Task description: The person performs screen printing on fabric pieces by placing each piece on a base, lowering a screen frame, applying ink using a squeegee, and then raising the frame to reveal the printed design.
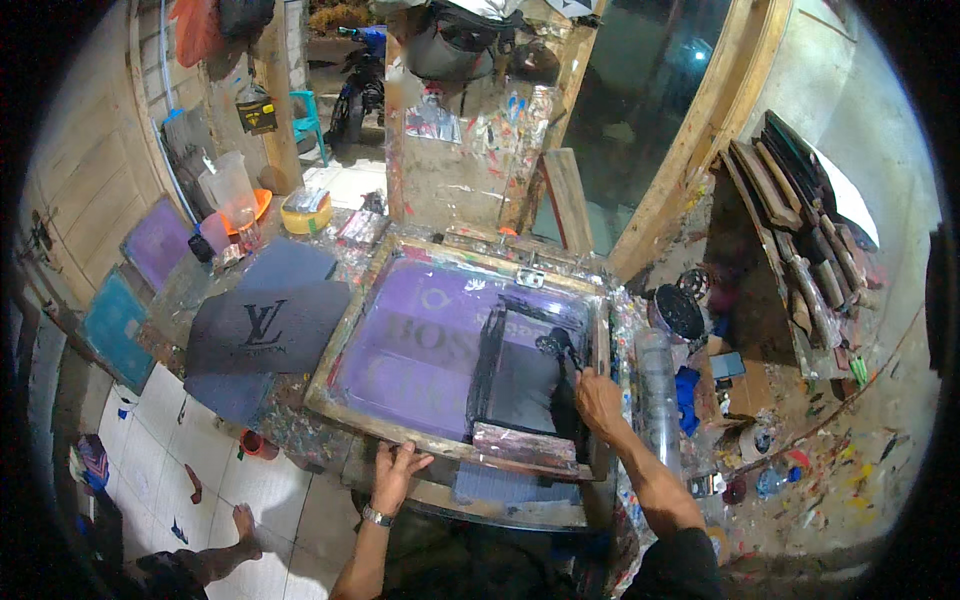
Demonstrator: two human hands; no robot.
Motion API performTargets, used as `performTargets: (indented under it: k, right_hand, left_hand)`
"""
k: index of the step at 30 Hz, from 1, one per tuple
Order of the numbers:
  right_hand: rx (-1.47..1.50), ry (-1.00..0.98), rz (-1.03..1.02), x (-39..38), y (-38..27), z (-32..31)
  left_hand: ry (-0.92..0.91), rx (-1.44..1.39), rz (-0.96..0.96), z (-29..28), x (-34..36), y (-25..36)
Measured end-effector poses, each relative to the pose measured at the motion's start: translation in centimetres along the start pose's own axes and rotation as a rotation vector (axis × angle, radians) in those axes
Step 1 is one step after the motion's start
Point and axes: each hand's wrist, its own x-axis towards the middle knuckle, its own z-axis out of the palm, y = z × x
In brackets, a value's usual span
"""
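Note:
A wooden screen printing frame (330, 375) with purple mesh lies on the cluttered table in front of me. My left hand (398, 472) grips its near wooden edge, fingers on top. Inside the frame, on the right, wet black ink (492, 340) surrounds a dark rectangular area. Over that ink my right hand (600, 402) is closed round the handle of an ink-coated spoon (552, 346); its head looks black, and its exact shape is hard to make out. A wood-handled squeegee (525, 446) rests across the mesh at the near right.
Left of the frame lie dark sheets (215, 340), the top one bearing a black printed design. A clear roll (656, 390) and a black ink tub (678, 312) stand at the right. Squeegees (825, 265) fill a wall rack. A person's bare foot (245, 530) shows on the tiles.

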Motion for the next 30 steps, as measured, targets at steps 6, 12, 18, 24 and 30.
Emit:
performTargets:
  k: [6,12,18,24,30]
  right_hand:
    - [-0.029,-0.028,-0.161,0.2,0.0,0.8]
    - [0.033,-0.105,-0.229,2.7,-4.7,0.1]
    - [0.032,-0.15,-0.167,2.7,-4.0,0.1]
    - [0.021,-0.114,-0.115,2.7,0.7,1.4]
    - [0.33,0.125,0.111,4.7,7.0,-1.4]
  left_hand:
    - [0.048,0.012,-0.048,-0.1,0.2,0.0]
    - [0.012,0.015,-0.041,-0.7,0.0,0.3]
    - [-0.012,-0.016,0.022,-0.7,0.4,0.6]
    - [-0.039,-0.049,0.002,0.3,0.3,0.4]
    - [-0.024,-0.018,-0.015,-0.3,0.1,0.7]
